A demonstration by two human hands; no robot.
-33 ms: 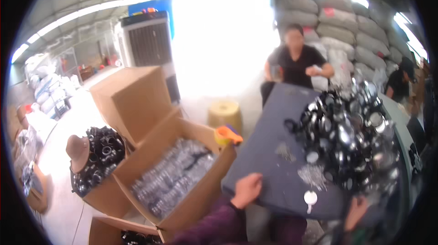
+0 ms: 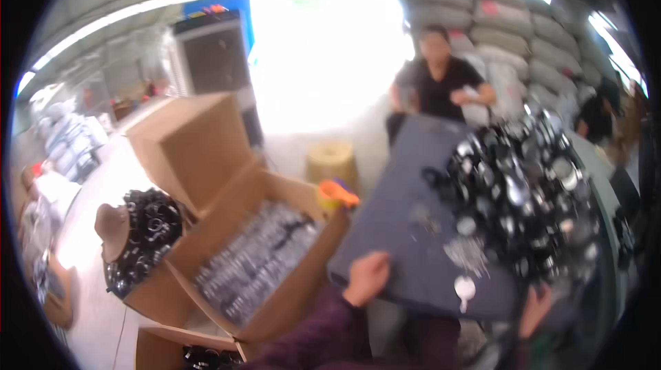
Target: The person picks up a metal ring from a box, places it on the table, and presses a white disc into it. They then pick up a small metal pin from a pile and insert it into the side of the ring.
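My left hand [image 2: 367, 278] is over the near left edge of the dark grey table [image 2: 392, 208], its fingers curled closed; blur hides whatever may be in them. At the near right corner, my right hand [image 2: 535, 311] has its fingers apart, and I see nothing held. Between the hands lies a flat white round piece with a short tail [image 2: 465, 289]. Just beyond it is a small heap of thin silvery pieces [image 2: 467, 255], with a scatter of small grey bits [image 2: 425, 219] farther off. A big pile of shiny black and silver round pieces [image 2: 520, 194] covers the table's right side.
An open carton [image 2: 279, 297] at my left holds rows of clear-wrapped pieces. An orange and yellow tape dispenser [image 2: 335, 194] sits at its corner. Beside it are a closed carton [image 2: 186, 146] and a box of black rings [image 2: 153, 225]. Across the table sits a co-worker [image 2: 444, 87].
The whole view has shifted slightly, so everything appears a little higher and farther left. My right hand's fingers look more spread. The white piece stays where it was on the table.
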